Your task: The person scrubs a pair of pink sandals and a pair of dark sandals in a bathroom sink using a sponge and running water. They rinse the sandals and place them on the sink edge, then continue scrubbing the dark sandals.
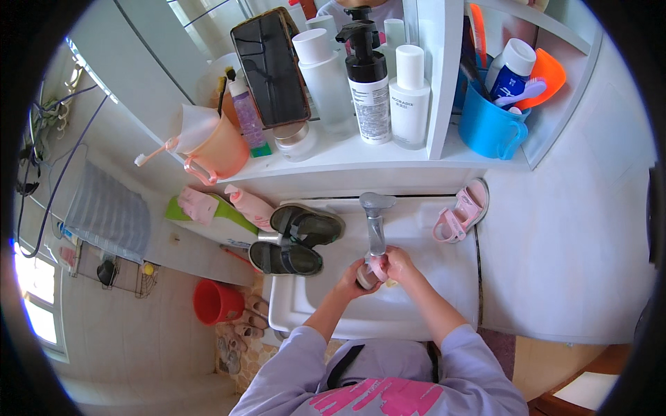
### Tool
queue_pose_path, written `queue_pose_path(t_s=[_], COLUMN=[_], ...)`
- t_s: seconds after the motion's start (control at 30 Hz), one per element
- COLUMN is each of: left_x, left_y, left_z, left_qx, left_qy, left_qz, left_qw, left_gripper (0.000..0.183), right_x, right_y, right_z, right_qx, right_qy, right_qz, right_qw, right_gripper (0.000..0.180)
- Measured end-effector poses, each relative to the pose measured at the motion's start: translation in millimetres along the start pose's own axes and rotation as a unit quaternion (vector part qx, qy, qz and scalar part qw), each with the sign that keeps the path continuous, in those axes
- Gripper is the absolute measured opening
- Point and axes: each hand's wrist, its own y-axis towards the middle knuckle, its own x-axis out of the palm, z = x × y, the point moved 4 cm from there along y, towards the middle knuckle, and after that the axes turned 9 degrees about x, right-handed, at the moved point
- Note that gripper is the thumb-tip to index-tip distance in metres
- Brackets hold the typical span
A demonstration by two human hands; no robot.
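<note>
Under the spout of a chrome faucet [375,229], a small pink sandal [368,276] is held over the white ceramic sink [442,307]. My left hand [349,285] grips it from the left, by the sole end. On its right side, my right hand [399,266] closes around the pink strap part. Fingers and spout hide much of the sandal. A matching pink sandal [459,212] leans at the sink's back right corner. Two dark green sandals [299,242] rest on the left rim, one partly over the other. Something small and yellowish [391,283] shows beneath my right hand.
Above the sink, a white shelf [333,156] bears a phone [271,67], several bottles, a peach cup [223,148] and a blue cup [486,122]. A pink pump bottle [251,205] stands back left. On the floor are a red bucket [216,302] and several shoes [247,325].
</note>
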Motion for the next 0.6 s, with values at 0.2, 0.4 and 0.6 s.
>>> queue_pose_path(t_s=[0.2,0.4,0.6], left_x=[-17,1,12], left_y=[21,24,4], left_z=[-8,-19,-6], left_qx=[0.007,0.097,0.103], left_qy=[-0.043,-0.079,-0.002], left_qz=[-0.031,-0.084,-0.077], left_qw=[0.999,0.989,0.992], left_gripper=[0.042,0.037,0.035], right_x=[33,43,44], right_y=[-53,-88,-77], right_z=[10,29,43], right_qx=[-0.329,-0.436,-0.357], right_qy=[-0.532,-0.750,-0.740], right_qz=[0.104,0.104,0.103], right_qw=[0.773,0.486,0.561], right_gripper=[0.020,0.038,0.050])
